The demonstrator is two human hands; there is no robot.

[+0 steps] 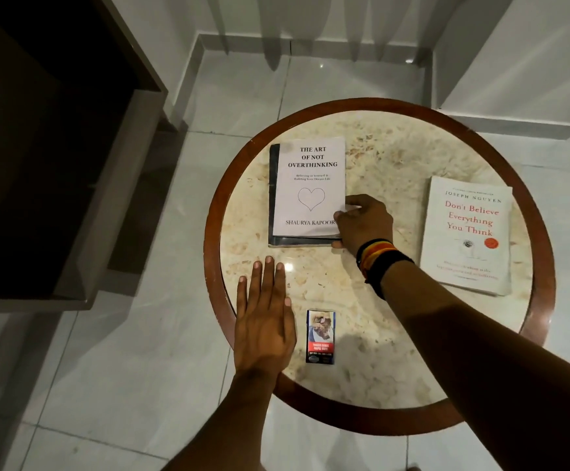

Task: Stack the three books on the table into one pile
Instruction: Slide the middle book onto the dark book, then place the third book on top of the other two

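A white book titled "The Art of Not Overthinking" lies on top of a dark book whose edge shows at its left and bottom, at the table's centre-left. My right hand grips the lower right corner of this pair, fingers curled over the white cover. A third book, white with red lettering, "Don't Believe Everything You Think", lies apart at the right of the table. My left hand hovers flat over the table's front left, fingers extended, holding nothing.
The round table has a marble top and a brown wooden rim. A small cigarette pack lies near the front, beside my left hand. Dark wooden furniture stands to the left on the white tiled floor.
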